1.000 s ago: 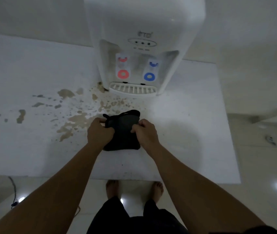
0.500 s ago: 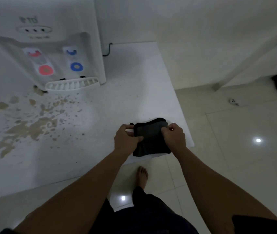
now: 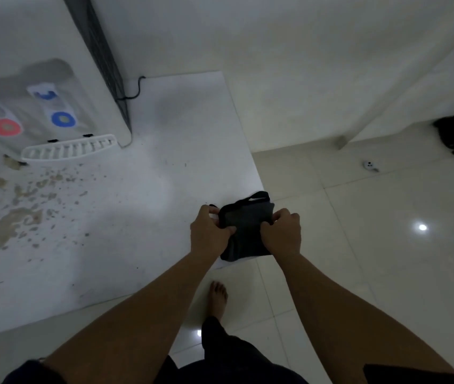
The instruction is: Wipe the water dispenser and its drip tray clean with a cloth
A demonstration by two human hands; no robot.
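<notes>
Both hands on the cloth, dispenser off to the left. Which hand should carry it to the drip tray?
Left, probably. The left hand grips the cloth on the side nearer the drip tray; the right hand would have to cross over.

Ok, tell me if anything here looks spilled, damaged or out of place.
Brownish blotches and specks mark the white table in front of the drip tray; spill or chipped surface, unclear. Both hands hold the dark cloth at the table's corner.
</notes>
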